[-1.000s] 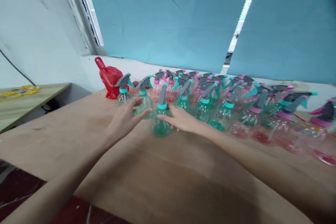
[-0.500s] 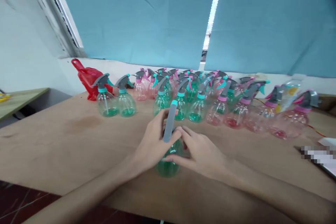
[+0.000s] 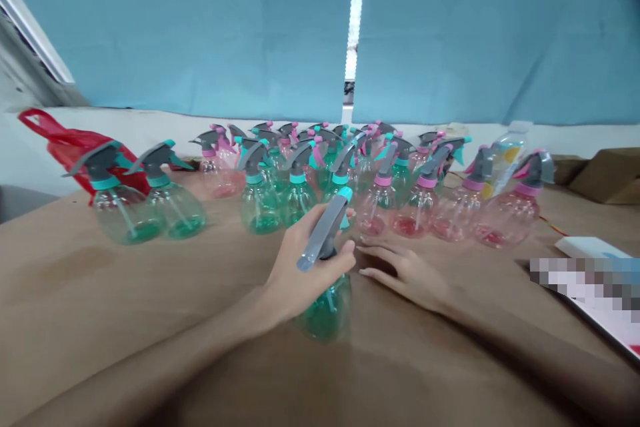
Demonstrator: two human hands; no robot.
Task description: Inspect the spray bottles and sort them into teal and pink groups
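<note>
A green see-through spray bottle (image 3: pixel 327 310) stands upright at the middle of the table's near side. Its grey trigger head (image 3: pixel 323 230) has a turquoise nozzle tip facing away from me. My left hand (image 3: pixel 300 267) is wrapped round the bottle's neck just under that head, so the collar is hidden. To the right of the bottle, my right hand (image 3: pixel 405 273) holds nothing; its fingers are apart and low over the wooden table (image 3: pixel 210 367).
Several green spray bottles (image 3: pixel 263 207) and pink spray bottles (image 3: pixel 507 217) stand in rows behind. Two green ones (image 3: pixel 127 213) are at the left by a red plastic bag (image 3: pixel 80 147). A clear bottle (image 3: pixel 510 147), a cardboard box (image 3: pixel 610 177) and a blurred-out flat object (image 3: pixel 590 300) are at the right.
My right hand has come off the spray bottle and moved right. The grey head has turned slightly, its tip now further right. The view has swung to the right.
</note>
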